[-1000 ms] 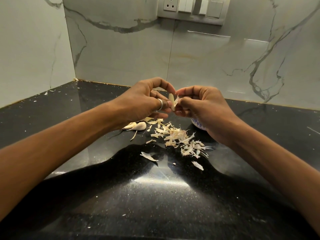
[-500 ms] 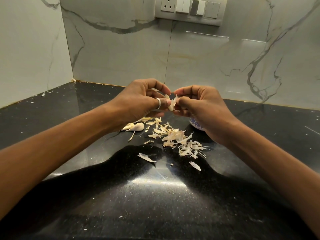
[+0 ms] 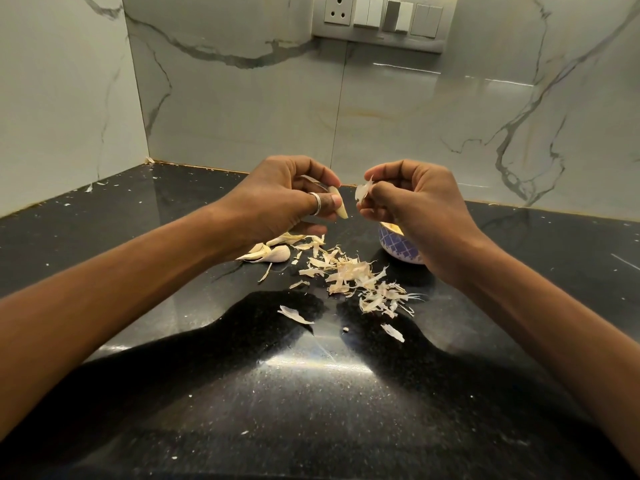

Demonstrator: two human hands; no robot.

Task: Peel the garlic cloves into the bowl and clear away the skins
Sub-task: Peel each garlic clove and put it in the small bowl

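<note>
Pinching a pale garlic clove (image 3: 339, 206) between thumb and curled fingers (image 3: 322, 175), the left hand (image 3: 280, 199) is raised above the black bench (image 3: 311, 393). The clove's tip points down and its visible part is bare. A ring (image 3: 316, 203) sits on this hand's thumb. The right hand (image 3: 412, 202), just beside it but apart, has its fingers clamped on a strip of skin (image 3: 363, 194). The blue-patterned bowl (image 3: 394, 244) stands on the bench below the right hand, partly hidden by the wrist; its contents cannot be made out. Loose skins (image 3: 349, 271) lie scattered on the bench between the forearms. Unpeeled cloves (image 3: 273, 253) rest under the left hand. A switch panel (image 3: 381, 19) is set on the rear wall.
</note>
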